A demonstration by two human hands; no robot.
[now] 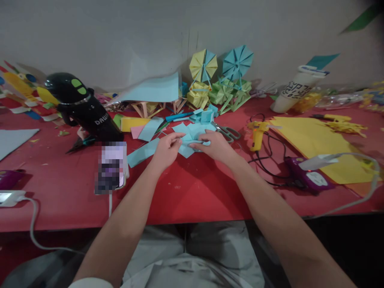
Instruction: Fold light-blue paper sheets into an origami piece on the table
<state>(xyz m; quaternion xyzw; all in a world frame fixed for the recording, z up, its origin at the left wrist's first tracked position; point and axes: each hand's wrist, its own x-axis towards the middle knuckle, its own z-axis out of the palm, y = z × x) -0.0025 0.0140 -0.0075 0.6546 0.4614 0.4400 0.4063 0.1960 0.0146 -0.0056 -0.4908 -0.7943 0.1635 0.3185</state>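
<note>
Both my hands meet over a light blue piece of paper (192, 138) lying on the red table (195, 192). My left hand (166, 151) pinches its left edge with closed fingers. My right hand (213, 146) presses and grips the right part of the same paper, fingers curled. More light blue paper pieces (150, 130) lie spread around the hands. Behind them stand folded paper pinwheels in yellow (203, 66), blue (237, 62) and green (229, 94).
Scissors (227, 132) and a yellow glue gun (257, 134) lie right of the hands, its cable running to a purple power strip (306, 178). A large yellow sheet (318, 140) lies far right. A black bottle-shaped object (82, 106) and a phone (111, 168) are on the left.
</note>
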